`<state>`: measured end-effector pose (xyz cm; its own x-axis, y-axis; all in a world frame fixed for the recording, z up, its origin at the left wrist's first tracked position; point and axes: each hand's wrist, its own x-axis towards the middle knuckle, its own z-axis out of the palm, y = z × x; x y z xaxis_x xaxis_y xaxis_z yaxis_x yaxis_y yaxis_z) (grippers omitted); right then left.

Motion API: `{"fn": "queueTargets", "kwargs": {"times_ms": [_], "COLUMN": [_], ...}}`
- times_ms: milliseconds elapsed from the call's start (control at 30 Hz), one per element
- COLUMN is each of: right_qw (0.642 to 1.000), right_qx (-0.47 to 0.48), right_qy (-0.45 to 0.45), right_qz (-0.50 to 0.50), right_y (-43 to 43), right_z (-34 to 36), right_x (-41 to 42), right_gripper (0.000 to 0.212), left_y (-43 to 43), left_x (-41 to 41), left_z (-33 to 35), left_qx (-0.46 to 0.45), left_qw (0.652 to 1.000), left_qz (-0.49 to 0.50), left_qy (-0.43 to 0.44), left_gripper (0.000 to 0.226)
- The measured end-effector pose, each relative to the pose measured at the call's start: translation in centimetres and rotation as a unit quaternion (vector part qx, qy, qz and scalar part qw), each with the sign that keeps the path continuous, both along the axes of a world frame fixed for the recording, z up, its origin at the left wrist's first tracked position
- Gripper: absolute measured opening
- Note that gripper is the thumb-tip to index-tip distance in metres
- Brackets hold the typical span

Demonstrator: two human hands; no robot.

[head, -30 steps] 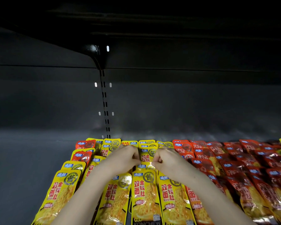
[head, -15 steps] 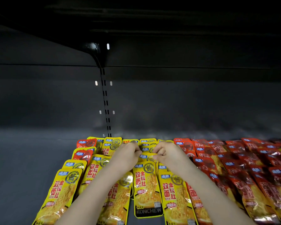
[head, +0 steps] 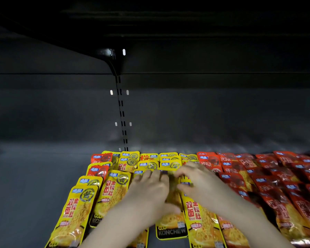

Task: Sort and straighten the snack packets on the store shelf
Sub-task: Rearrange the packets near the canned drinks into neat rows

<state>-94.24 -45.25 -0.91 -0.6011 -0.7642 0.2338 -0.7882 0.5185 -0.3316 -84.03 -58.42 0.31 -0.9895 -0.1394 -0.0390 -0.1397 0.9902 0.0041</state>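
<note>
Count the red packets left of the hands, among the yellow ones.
2. One red packet lies at the yellow block's back left corner, the second red packet directly in front of it. Others may be hidden beneath yellow packets.
</note>
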Motion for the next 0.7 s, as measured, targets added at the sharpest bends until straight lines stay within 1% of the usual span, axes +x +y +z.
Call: {"fn": "queueTargets", "kwargs": {"times_ms": [100, 167, 300, 400, 500, 567, 633, 700], "right_qw": [0.993, 0.990, 0.988, 0.994, 0.997, 0.996, 0.998, 0.998], "right_qx": [0.086, 0.091, 0.078, 0.045, -0.026, -0.047, -0.015, 0.035], "right_qy": [0.072, 0.106, 0.127, 0.097, 0.072, 0.048, 0.014, -0.006], "right_qz": [0.036, 0.034, 0.026, 0.027, -0.017, -0.054, -0.067, -0.055], "right_y": [1.0, 1.3, 1.7, 2.2, 3.4, 4.6, 5.6, 6.0], "right_z": [-1.5, -2.3, -2.8, -2.6, -1.3, -0.3, 0.1, 0.0], "right_x": [2.2, 2.9, 3.6, 3.7, 2.3, 0.9, -0.1, -0.7], "right_gripper": [0.045, 0.051, 0.052, 0.044, 0.030, 0.026, 0.026, 0.029], "left_y": [-0.1, -0.6, -1.4, -1.8, -1.9, -1.7, -0.9, 0.1], "left_x": [0.7, 0.9, 0.9, 0.9, 1.0, 0.8, 0.0, -1.4], "left_z": [-1.4, -1.8, -1.9, -1.7, -1.5, -1.3, -0.9, -0.5], "left_qx": [0.007, 0.020, 0.042, 0.058, 0.063, 0.062, 0.054, 0.052], "left_qw": [1.000, 0.999, 0.998, 0.996, 0.996, 0.996, 0.994, 0.989], "left_qz": [-0.009, -0.012, -0.030, -0.042, -0.048, -0.057, -0.072, -0.086], "left_qy": [-0.029, -0.023, -0.036, -0.049, -0.033, 0.015, 0.069, 0.106], "left_gripper": [0.089, 0.095, 0.101, 0.101, 0.092, 0.081, 0.069, 0.054]}}
